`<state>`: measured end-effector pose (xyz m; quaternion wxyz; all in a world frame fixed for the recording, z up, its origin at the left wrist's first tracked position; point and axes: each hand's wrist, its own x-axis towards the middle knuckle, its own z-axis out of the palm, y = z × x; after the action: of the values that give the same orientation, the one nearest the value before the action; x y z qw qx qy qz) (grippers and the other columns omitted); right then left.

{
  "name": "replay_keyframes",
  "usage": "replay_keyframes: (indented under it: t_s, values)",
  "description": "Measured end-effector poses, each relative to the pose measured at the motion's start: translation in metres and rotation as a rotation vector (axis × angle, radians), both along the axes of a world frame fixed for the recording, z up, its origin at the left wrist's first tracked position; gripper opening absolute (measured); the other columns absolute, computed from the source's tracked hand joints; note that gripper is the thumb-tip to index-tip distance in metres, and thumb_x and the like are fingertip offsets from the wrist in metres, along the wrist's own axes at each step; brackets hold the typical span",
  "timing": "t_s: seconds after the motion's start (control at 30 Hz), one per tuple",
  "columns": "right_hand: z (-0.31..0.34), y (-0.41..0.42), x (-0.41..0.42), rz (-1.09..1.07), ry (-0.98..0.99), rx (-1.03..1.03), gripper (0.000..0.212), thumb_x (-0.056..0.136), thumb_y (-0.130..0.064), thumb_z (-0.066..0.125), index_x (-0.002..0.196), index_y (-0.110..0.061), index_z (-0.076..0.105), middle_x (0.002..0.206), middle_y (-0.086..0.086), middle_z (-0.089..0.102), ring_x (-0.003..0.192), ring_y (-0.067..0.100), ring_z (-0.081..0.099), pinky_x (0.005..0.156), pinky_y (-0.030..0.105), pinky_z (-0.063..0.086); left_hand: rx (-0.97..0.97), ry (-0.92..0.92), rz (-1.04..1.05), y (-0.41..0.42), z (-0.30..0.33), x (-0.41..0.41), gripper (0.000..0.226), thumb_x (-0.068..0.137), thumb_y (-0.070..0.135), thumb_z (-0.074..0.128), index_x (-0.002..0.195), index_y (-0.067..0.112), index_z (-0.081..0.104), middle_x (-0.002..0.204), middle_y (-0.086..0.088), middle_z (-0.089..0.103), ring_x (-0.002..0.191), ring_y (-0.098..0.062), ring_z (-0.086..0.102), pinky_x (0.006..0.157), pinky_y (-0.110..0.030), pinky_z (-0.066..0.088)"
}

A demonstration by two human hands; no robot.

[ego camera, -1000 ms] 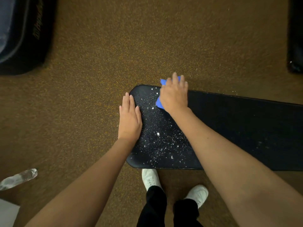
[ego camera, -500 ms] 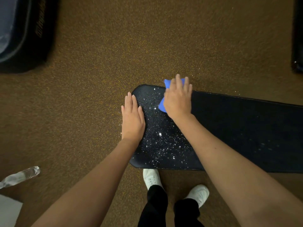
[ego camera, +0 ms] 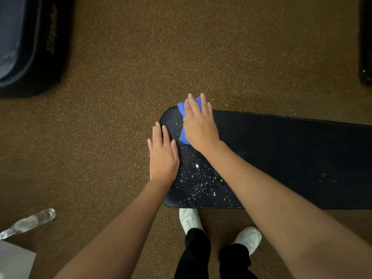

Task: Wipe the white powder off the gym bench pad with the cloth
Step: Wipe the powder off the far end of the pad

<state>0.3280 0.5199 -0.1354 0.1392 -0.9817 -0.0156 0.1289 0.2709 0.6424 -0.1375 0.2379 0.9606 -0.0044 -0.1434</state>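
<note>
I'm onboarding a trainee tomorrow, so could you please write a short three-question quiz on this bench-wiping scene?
1. True or false: the left hand presses the blue cloth.
2. Most white powder lies: A) near edge of the bench pad, B) far right end, C) on the shoes.
3. What lies on the floor at lower left?

Key: 1 false, the right hand does; 2 A; 3 a plastic bottle.

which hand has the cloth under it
The right hand: it presses flat on the blue cloth at the bench pad's far rounded end. The left hand lies flat on the pad's edge with nothing under it.
</note>
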Motion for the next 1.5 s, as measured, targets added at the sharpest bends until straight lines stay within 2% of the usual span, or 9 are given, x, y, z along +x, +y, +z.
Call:
replay_keyframes:
  t_s: [0.17, 0.33, 0.53, 0.67, 0.73, 0.97, 1.17, 1.4, 1.5]
  values:
    - [0.000, -0.036, -0.010, 0.337, -0.063, 0.033, 0.054, 0.100, -0.018, 0.036, 0.147, -0.003, 0.016, 0.158, 0.008, 0.007, 0.144, 0.036, -0.004, 0.117, 0.047, 0.006, 0.031, -0.015, -0.022, 0.003, -0.001, -0.003, 0.065, 0.093, 0.037, 0.005, 0.145, 0.000, 0.015, 0.156, -0.014, 0.006, 0.144, -0.025, 0.001, 0.115, -0.043, 0.001]
    - [0.000, -0.011, 0.001, -0.061, -0.021, 0.014, 0.053, 0.099, -0.014, 0.037, 0.147, -0.002, 0.018, 0.158, 0.010, 0.009, 0.143, 0.039, -0.001, 0.116, 0.049, 0.007, 0.024, -0.024, 0.002, 0.005, -0.001, -0.004, 0.067, 0.091, 0.038, 0.004, 0.145, -0.001, 0.016, 0.155, -0.014, 0.008, 0.143, -0.026, 0.003, 0.114, -0.041, 0.002]
    - [0.000, -0.026, -0.007, 0.387, -0.059, 0.052, 0.053, 0.101, -0.017, 0.035, 0.147, -0.002, 0.015, 0.158, 0.009, 0.005, 0.144, 0.036, -0.004, 0.117, 0.047, 0.007, -0.015, -0.002, 0.033, 0.006, 0.002, -0.006, 0.051, 0.100, 0.024, 0.019, 0.144, -0.002, 0.015, 0.155, -0.014, 0.007, 0.144, -0.024, 0.003, 0.115, -0.042, 0.002]
    - [0.001, -0.008, 0.006, 0.028, -0.023, 0.040, 0.053, 0.100, -0.017, 0.034, 0.147, -0.002, 0.016, 0.158, 0.009, 0.005, 0.144, 0.036, -0.003, 0.117, 0.049, 0.010, -0.025, 0.010, 0.046, 0.011, 0.003, -0.008, 0.050, 0.101, 0.020, 0.022, 0.145, -0.001, 0.013, 0.156, -0.012, 0.006, 0.144, -0.022, 0.001, 0.115, -0.040, 0.001]
    - [0.000, 0.011, 0.003, 0.001, -0.019, 0.031, 0.054, 0.100, -0.017, 0.033, 0.147, -0.002, 0.014, 0.158, 0.010, 0.004, 0.143, 0.038, -0.004, 0.117, 0.049, 0.007, -0.027, 0.023, 0.067, 0.014, 0.002, -0.009, 0.050, 0.101, 0.019, 0.023, 0.145, -0.001, 0.012, 0.156, -0.012, 0.005, 0.144, -0.021, 0.001, 0.115, -0.039, 0.000]
    - [-0.002, -0.011, -0.021, 0.536, -0.083, 0.030, 0.054, 0.099, -0.015, 0.036, 0.147, -0.002, 0.014, 0.158, 0.010, 0.004, 0.144, 0.035, -0.006, 0.117, 0.046, 0.005, -0.066, 0.061, 0.103, 0.025, 0.002, -0.021, 0.050, 0.101, 0.020, 0.023, 0.145, 0.000, 0.011, 0.156, -0.013, 0.005, 0.144, -0.021, 0.000, 0.116, -0.039, 0.002]
    - [0.000, 0.006, 0.013, 0.055, -0.036, 0.046, 0.051, 0.100, -0.016, 0.032, 0.147, -0.001, 0.017, 0.158, 0.010, 0.006, 0.143, 0.037, -0.003, 0.117, 0.049, 0.009, -0.066, 0.090, 0.101, 0.027, -0.003, -0.025, 0.052, 0.101, 0.021, 0.022, 0.146, 0.000, 0.006, 0.156, -0.013, 0.006, 0.143, -0.021, 0.001, 0.117, -0.037, 0.004]
    - [0.000, 0.011, -0.002, 0.598, -0.089, 0.028, 0.055, 0.100, -0.016, 0.036, 0.148, -0.004, 0.014, 0.158, 0.007, 0.003, 0.144, 0.034, -0.008, 0.116, 0.043, -0.001, -0.084, 0.109, 0.138, 0.032, -0.004, -0.032, 0.052, 0.101, 0.020, 0.023, 0.145, -0.002, 0.008, 0.154, -0.017, 0.011, 0.143, -0.025, 0.008, 0.116, -0.036, 0.007]
    - [0.005, 0.008, 0.014, 0.498, -0.025, 0.053, 0.053, 0.101, -0.015, 0.034, 0.148, -0.004, 0.014, 0.158, 0.007, 0.003, 0.144, 0.031, -0.008, 0.117, 0.043, -0.001, -0.084, 0.123, 0.125, 0.031, -0.002, -0.034, 0.053, 0.100, 0.022, 0.022, 0.145, -0.001, 0.006, 0.154, -0.015, 0.011, 0.143, -0.023, 0.008, 0.117, -0.034, 0.006]
